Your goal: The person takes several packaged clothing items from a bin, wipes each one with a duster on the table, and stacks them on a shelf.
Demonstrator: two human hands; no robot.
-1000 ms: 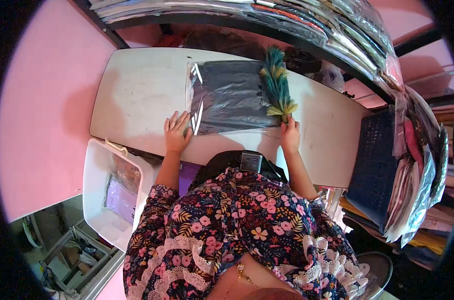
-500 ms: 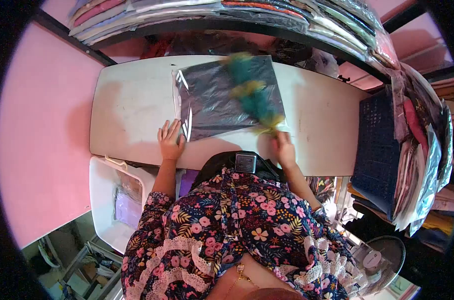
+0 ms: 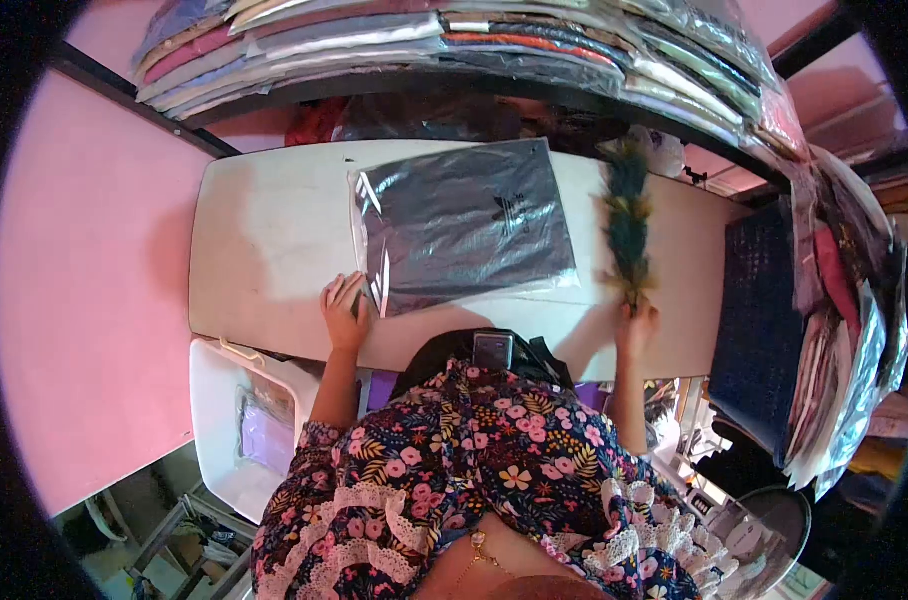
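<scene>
- Left hand (image 3: 346, 312), fingers spread flat, pins the lower-left corner of the bagged garment (image 3: 464, 225), centre frame on the tabletop (image 3: 264, 230).
- Right hand (image 3: 636, 325) is closed round the feather duster (image 3: 626, 215) handle, right of the bag.
- Recommended: sweep lightly; the film probably slides.

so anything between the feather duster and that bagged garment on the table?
Nothing visible. The feather duster, gripped in the right hand, sits over bare table just right of the bagged garment; only tabletop lies between. The left hand rests on the bag's near left corner, clear of that gap.
</scene>
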